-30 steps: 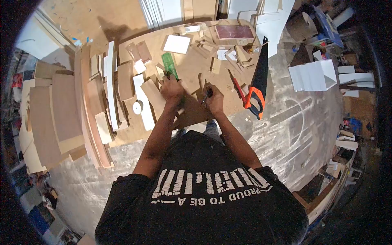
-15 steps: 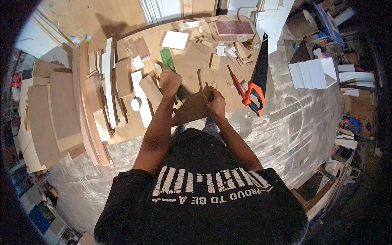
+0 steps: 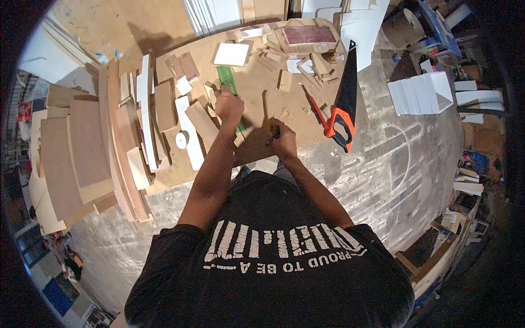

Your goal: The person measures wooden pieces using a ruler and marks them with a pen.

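My left hand [image 3: 229,107] is closed, pressed down on a green see-through ruler [image 3: 226,77] that lies on the wooden worktable [image 3: 251,145]. Part of the ruler shows beyond the knuckles and a bit more below the wrist. Closed as well, my right hand [image 3: 284,143] grips a small dark tool [image 3: 275,133] low over the table near its front edge; its kind I cannot tell. A narrow wood strip [image 3: 266,105] lies just beyond the right fingers, with small crumbs of wood beside it.
To the right, an orange-handled handsaw [image 3: 340,124] overlaps the table edge, beside a red tool [image 3: 314,109]. Wood offcuts [image 3: 202,123] and long boards [image 3: 112,142] crowd the left. A white square [image 3: 231,54] and a maroon block [image 3: 310,36] lie farther back.
My right hand has shifted slightly toward me and to the left with the dark tool. My left hand stays on the ruler almost unmoved.
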`<state>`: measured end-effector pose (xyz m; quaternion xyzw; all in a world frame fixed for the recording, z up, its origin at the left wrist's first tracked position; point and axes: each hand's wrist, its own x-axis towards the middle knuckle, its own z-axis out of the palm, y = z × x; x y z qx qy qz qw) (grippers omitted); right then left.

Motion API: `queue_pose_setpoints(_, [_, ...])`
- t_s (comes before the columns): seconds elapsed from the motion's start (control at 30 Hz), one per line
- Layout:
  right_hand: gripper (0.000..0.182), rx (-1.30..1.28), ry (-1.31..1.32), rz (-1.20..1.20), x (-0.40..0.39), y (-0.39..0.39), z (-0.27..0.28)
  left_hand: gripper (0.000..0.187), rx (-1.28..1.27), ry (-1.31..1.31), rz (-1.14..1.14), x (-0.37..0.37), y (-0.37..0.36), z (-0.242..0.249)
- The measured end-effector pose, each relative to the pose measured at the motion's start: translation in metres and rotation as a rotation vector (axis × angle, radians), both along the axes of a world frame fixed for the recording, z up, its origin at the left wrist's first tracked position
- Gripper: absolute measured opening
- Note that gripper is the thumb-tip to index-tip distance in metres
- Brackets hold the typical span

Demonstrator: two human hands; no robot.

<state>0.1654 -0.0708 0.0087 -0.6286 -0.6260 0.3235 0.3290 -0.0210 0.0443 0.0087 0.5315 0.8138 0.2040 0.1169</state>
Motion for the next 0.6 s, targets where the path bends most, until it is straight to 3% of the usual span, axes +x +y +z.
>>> queue_pose_setpoints(0.03, [0.038,-0.019,0.020,-0.012,0.000,0.002,-0.004,0.075,0.051,-0.016,0.062,0.003,0.004,-0.003])
queue_pose_setpoints(0.13, [0.036,-0.077,0.062,-0.040,-0.002,0.004,-0.004,0.094,-0.265,-0.227,0.175,-0.002,0.018,0.020])
queue_pose_setpoints(0.17, [0.036,-0.095,0.065,-0.044,-0.002,0.004,0.002,0.072,-0.225,-0.197,0.171,-0.002,0.014,0.030])
queue_pose_setpoints(0.27, [0.035,-0.096,0.061,-0.050,-0.002,0.004,-0.003,0.042,-0.090,-0.282,-0.030,-0.035,0.012,-0.007])
queue_pose_setpoints(0.33, [0.034,-0.081,0.052,-0.036,0.000,0.005,-0.007,0.030,-0.137,-0.470,-0.167,-0.041,-0.002,0.015])
queue_pose_setpoints(0.37, [0.034,-0.079,0.047,-0.022,0.003,0.004,-0.006,0.026,-0.164,-0.563,-0.236,-0.042,-0.012,0.025])
queue_pose_setpoints(0.47, [0.031,-0.077,0.080,-0.024,0.006,0.002,-0.009,0.026,-0.100,-0.790,-0.459,-0.026,-0.032,-0.009])
queue_pose_setpoints(0.6, [0.033,-0.003,0.096,-0.078,0.012,-0.001,0.003,0.025,-0.130,-0.851,-0.381,0.005,-0.051,-0.008])
